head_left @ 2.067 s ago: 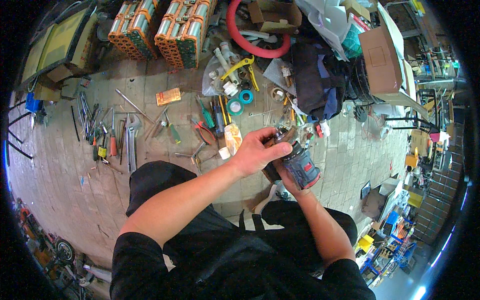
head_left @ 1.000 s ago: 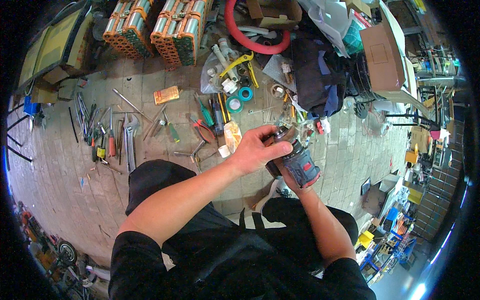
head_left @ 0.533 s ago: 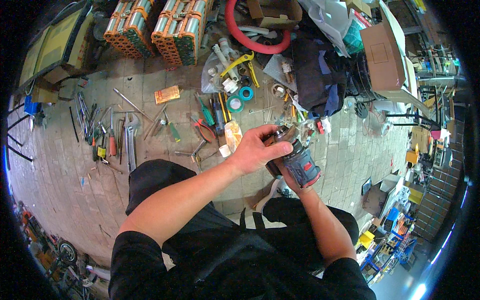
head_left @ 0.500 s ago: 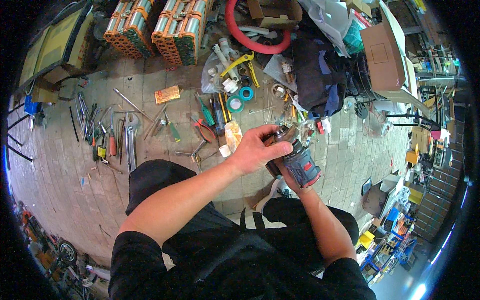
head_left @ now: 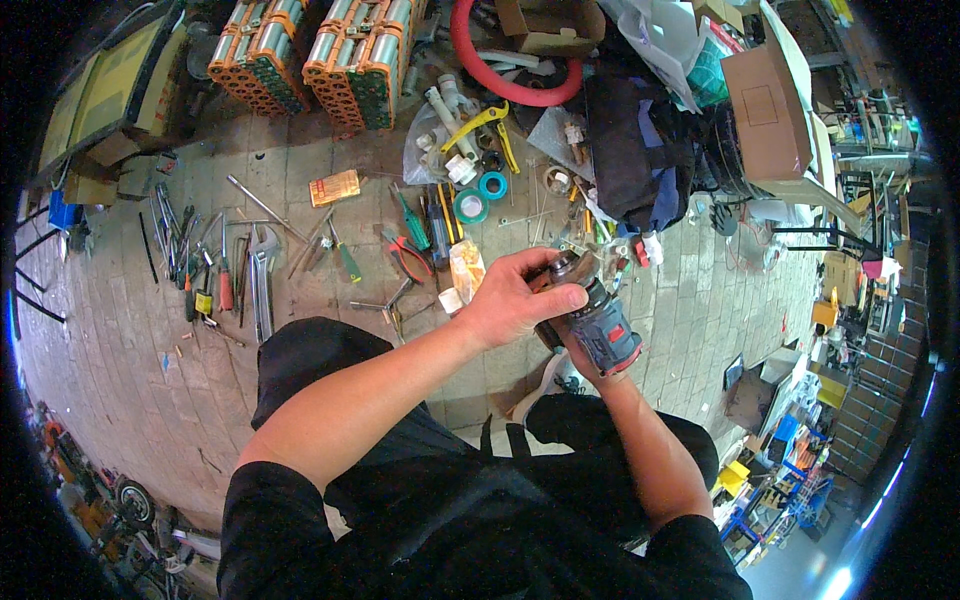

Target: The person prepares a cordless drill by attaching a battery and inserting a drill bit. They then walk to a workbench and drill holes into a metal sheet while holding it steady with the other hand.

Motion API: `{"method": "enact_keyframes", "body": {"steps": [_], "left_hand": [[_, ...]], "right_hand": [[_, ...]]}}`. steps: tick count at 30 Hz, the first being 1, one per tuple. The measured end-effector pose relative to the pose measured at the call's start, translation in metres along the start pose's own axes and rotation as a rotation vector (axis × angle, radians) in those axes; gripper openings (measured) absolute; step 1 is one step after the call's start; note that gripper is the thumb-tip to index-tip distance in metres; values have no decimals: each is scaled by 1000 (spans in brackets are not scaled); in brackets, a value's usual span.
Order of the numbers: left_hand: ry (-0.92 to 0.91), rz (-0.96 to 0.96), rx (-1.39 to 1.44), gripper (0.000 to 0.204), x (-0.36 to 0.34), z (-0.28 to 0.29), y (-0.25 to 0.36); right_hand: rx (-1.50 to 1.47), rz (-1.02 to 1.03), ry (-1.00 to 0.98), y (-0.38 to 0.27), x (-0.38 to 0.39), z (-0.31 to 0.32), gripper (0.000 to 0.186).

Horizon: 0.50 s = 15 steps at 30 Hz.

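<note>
In front of my lap is a blue-grey drill (head_left: 604, 338) with a red switch on top and a dark collar. The drill points up and away to the left. My left hand (head_left: 515, 300) is closed round its black chuck (head_left: 566, 266), the thumb lying across the near side. Below the body, my right hand (head_left: 580, 354) wraps the drill from underneath; most of its fingers are hidden. Whether a bit sits in the chuck cannot be made out. Beyond my left hand lie an orange-and-white packet (head_left: 466, 268) and a white pipe fitting (head_left: 451, 301).
On the paved floor to the left lie wrenches (head_left: 262, 285), screwdrivers (head_left: 225, 285) and red-handled pliers (head_left: 408, 260). Tape rolls (head_left: 470, 207) and a yellow pipe cutter (head_left: 478, 125) are ahead. Battery modules (head_left: 360, 75), a red hose (head_left: 465, 60), a dark bag (head_left: 640, 150) and a cardboard box (head_left: 765, 110) stand farther back.
The chuck and the fingers of my left hand have shifted very slightly. Both hands keep their hold on the drill, and the things on the floor have not moved.
</note>
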<state>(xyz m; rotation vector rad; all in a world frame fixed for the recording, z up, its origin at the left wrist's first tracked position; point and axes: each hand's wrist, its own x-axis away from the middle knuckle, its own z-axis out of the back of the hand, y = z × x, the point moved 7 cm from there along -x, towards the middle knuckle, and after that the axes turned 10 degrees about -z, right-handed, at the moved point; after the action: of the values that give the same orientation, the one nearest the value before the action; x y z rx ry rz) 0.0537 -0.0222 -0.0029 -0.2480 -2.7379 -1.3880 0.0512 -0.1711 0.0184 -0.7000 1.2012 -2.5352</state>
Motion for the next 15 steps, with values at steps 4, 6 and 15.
{"method": "enact_keyframes", "body": {"steps": [4,6,15], "left_hand": [[-4,7,2,55,0,0,0],[-12,4,-23,56,-1,1,-1],[-8,4,1,66,-4,3,-8]], "right_hand": [[57,-38,-53,17,-1,-3,44],[9,-46,-57,21,0,-3,44],[195,91,-7,26,4,-2,40]]}}
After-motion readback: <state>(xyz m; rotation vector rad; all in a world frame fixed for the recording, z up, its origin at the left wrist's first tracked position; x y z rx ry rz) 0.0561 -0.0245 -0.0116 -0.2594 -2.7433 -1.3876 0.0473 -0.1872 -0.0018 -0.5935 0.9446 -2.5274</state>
